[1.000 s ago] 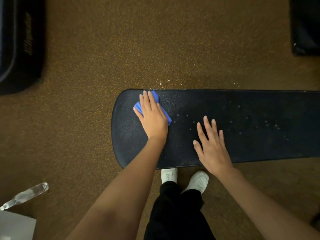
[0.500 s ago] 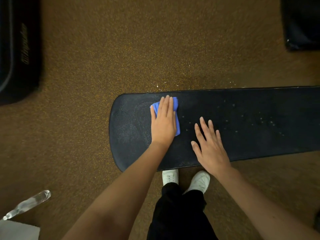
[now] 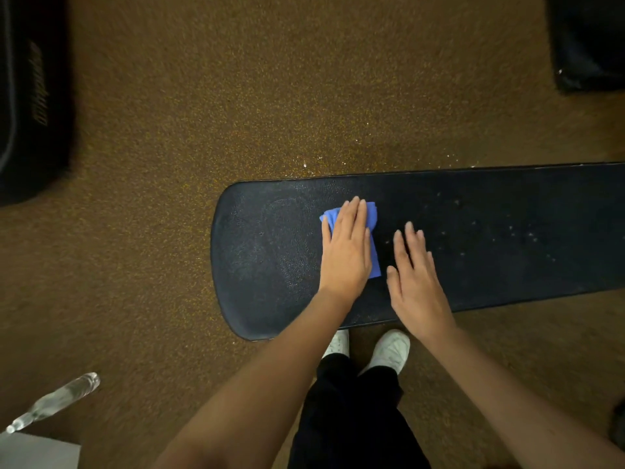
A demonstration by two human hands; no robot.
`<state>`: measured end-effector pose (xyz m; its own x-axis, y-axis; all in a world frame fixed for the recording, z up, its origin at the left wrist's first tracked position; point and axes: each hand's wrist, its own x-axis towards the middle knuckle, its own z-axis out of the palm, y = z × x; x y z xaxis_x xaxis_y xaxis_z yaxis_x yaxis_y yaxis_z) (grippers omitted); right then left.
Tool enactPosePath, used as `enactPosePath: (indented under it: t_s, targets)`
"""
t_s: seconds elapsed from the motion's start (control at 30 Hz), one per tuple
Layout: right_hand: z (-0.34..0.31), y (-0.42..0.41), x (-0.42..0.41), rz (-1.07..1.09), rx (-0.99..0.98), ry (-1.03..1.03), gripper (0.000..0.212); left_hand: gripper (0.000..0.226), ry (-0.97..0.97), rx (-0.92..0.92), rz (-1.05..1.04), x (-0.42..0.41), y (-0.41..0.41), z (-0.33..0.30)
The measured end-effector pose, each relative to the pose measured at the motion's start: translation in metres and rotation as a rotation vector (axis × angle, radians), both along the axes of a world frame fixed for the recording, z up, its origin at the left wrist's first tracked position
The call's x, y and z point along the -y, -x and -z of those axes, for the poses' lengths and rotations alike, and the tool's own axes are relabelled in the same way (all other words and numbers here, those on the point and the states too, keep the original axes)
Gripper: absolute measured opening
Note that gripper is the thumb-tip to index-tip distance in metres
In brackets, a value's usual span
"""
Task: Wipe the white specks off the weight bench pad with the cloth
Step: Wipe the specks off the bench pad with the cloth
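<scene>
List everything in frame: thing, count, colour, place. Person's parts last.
bench pad: one, black, lying across centre to the right edge
white specks: many, white, scattered on the pad's right part; a few more on the floor behind the pad
cloth: one, blue, on the pad under the left hand
floor: one, brown speckled, all around
black equipment: one, black, left edge
dark object: one, black, top right corner
bottle: one, clear, bottom left
pale surface: one, grey-white, bottom left corner
shoes: two, white, below the pad
trousers: black, bottom centre
left hand: flat, pressing the cloth
right hand: flat on the pad, beside the cloth
</scene>
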<state>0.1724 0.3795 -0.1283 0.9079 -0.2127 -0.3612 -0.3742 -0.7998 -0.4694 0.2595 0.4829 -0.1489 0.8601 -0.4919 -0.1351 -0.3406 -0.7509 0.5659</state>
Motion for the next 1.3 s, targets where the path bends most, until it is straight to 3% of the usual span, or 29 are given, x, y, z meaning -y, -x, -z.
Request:
enactPosePath:
  t_s: [0.1,0.23,0.4,0.47,0.6,0.67,0.83,0.9,1.0,1.13,1.3]
  targets:
    - [-0.002,-0.010,-0.018,-0.049,0.080,0.066,0.065,0.051,0.110,0.042,-0.147,-0.022,-0.017,-0.011]
    - [0.010,-0.043,-0.055,-0.168,0.097,0.190,0.083,0.058,0.008,0.069,-0.189,-0.045,-0.043,-0.012]
    - [0.028,-0.067,-0.056,-0.254,0.155,0.249,0.058,0.061,-0.017,0.065,-0.176,-0.043,-0.048,-0.003]
    - [0.032,-0.063,-0.038,-0.282,0.205,0.292,0.057,0.061,-0.008,0.050,-0.215,-0.037,-0.045,-0.003]
    - [0.032,-0.042,0.000,-0.036,0.222,0.351,0.058,0.052,-0.005,0.025,-0.212,-0.029,-0.040,-0.002]
    - [0.031,-0.030,-0.010,-0.024,0.248,0.359,0.061,0.050,-0.016,0.018,-0.206,-0.028,-0.039,0.000]
    - [0.032,-0.028,-0.040,-0.365,0.321,0.250,0.070,0.050,-0.023,0.018,-0.186,-0.028,-0.044,0.002]
    - [0.029,-0.042,-0.022,-0.401,0.299,0.252,0.082,0.050,-0.022,0.026,-0.186,-0.028,-0.047,0.001]
    - [0.033,-0.069,0.010,-0.241,0.265,0.334,0.085,0.048,-0.031,0.021,-0.175,-0.027,-0.049,0.001]
    - [0.038,-0.068,-0.009,-0.026,0.311,0.357,0.065,0.050,-0.036,-0.003,-0.153,-0.024,-0.045,0.001]
    - [0.043,-0.060,-0.012,-0.331,0.393,0.290,0.073,0.052,-0.057,0.000,-0.120,-0.022,-0.041,0.001]
